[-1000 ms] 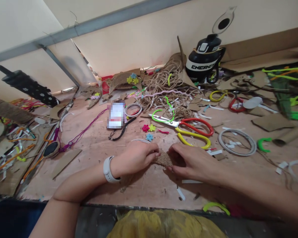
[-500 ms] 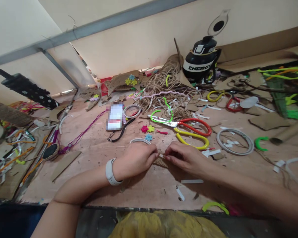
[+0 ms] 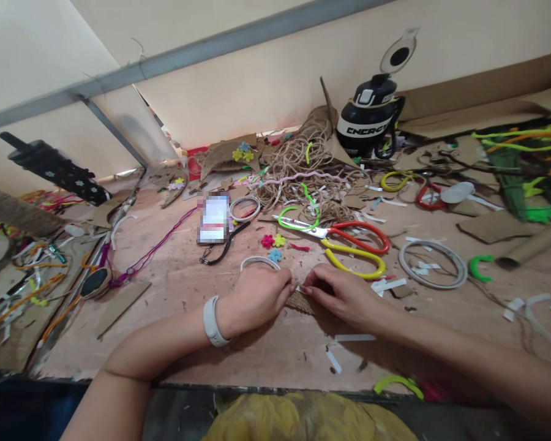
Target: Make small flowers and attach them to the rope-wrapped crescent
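Note:
In front of me, low over the table, is a small twine-wrapped piece (image 3: 302, 302) with fine tan ribs. My left hand (image 3: 261, 298) is closed on its left side, thumb and fingers pressed together. From the right, my right hand (image 3: 344, 296) pinches at its upper edge. A small bit of white strip (image 3: 299, 288) shows between the fingertips. Both hands cover much of the piece, so its full shape is hidden. Just behind my left hand lies a white tape roll (image 3: 259, 261), partly covered. Small felt-like flowers (image 3: 273, 245) in pink, yellow and blue lie beyond the hands.
Scissors (image 3: 324, 232) with red and yellow handles lie behind my right hand. A larger tape ring (image 3: 463, 272) is to the right. Farther back are a phone (image 3: 213, 217), a tangled twine heap (image 3: 294, 162) and a black bottle (image 3: 366, 125). White strips (image 3: 356, 337) lie near the front edge.
My hands stay close together at the twine-wrapped piece. My left wrist has shifted slightly right, and a little more of the ribbed surface shows. The camera view has tilted slightly.

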The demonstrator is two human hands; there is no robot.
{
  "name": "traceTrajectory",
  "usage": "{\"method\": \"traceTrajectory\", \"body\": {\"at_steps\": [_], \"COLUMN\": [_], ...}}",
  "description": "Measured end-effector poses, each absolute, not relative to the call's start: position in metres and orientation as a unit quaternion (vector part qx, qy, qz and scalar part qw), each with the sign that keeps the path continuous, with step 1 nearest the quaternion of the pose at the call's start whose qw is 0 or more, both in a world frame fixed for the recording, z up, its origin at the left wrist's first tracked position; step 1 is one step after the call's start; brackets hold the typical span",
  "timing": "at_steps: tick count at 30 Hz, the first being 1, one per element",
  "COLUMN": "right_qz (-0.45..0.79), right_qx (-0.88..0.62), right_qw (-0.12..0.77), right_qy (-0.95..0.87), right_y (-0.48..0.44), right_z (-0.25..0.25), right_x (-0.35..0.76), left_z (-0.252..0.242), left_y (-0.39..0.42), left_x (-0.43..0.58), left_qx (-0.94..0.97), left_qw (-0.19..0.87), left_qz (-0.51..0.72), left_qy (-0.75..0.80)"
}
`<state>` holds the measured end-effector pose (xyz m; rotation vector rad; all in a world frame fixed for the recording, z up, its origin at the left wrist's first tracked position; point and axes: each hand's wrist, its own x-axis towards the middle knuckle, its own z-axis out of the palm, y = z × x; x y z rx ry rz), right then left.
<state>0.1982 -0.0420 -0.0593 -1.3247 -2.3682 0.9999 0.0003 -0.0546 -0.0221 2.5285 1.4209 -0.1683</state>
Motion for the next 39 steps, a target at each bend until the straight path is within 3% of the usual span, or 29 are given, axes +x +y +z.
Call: {"method": "traceTrajectory", "body": {"at_steps": [18,39], "right_qz": [0.295,0.323], "right_qx": [-0.451,-0.491], "right_qw": [0.138,0.066], "right_qy": [-0.831,-0.807], "right_y": [-0.0455,-0.0414], "right_z": [-0.0649,-0.0571], "right_x": [0.1964,0.1969], "left_z": [-0.0231,-0.0253], "left_y": [-0.0507,-0.0518], "left_x": [0.0028,0.0055], "left_qx": [0.856,0.84], "left_qw": [0.122,0.124], "left_qz": [-0.057,-0.042], "left_qy": [0.499,0.527]}}
